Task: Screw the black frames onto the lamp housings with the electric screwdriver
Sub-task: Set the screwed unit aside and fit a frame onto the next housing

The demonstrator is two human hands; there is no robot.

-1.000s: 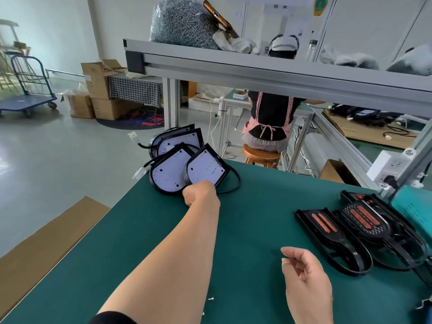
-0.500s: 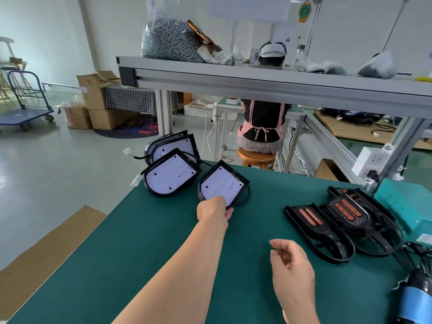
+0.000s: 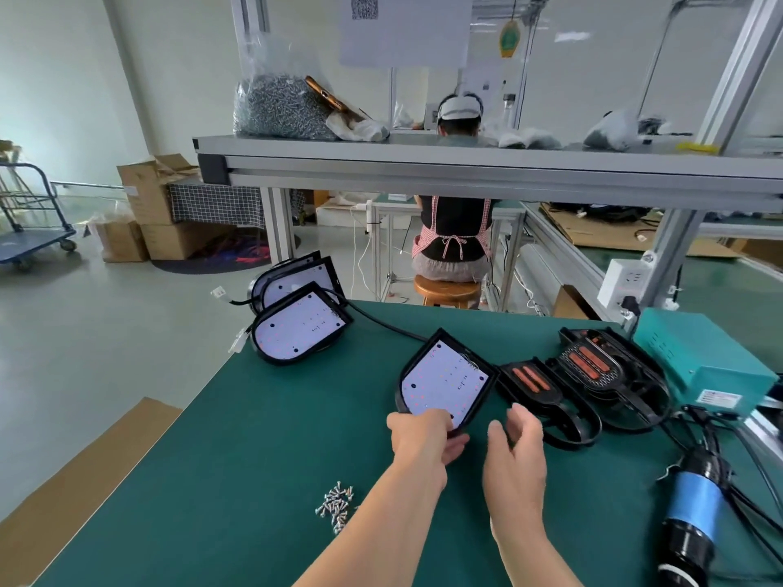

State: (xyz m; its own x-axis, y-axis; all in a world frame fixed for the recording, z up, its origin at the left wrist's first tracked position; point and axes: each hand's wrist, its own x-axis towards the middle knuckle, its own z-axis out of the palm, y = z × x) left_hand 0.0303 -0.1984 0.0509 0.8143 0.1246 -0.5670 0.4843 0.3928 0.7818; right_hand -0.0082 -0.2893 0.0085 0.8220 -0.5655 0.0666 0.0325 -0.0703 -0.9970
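- At six o'clock, both bare forearms reached up from the bottom edge over the green bench mat.
- A small heap of loose screws lay on the mat at about seven o'clock, just left of the left forearm.
- At four o'clock the electric screwdriver, blue-banded with a black nose, lay on the mat with its cables, its long axis running roughly twelve to six and untouched.
- The right hand hovered palm-left, fingers loosely spread and curled, holding nothing, near the housing's lower right edge.
- The left hand was stretched forward, knuckles up, its fingers pinched on the near rim of a lamp housing.
- That housing sat near the mat's centre, white LED board facing up, its long axis running from about one o'clock to seven, rounded end toward seven; its black cable trailed off toward eleven.
- Just beside it at three o'clock lay the black frames, overlapping, with orange inserts showing.
- Further off at ten o'clock, more lamp housings were stacked at the mat's far left corner.
- A teal box stood at two o'clock.
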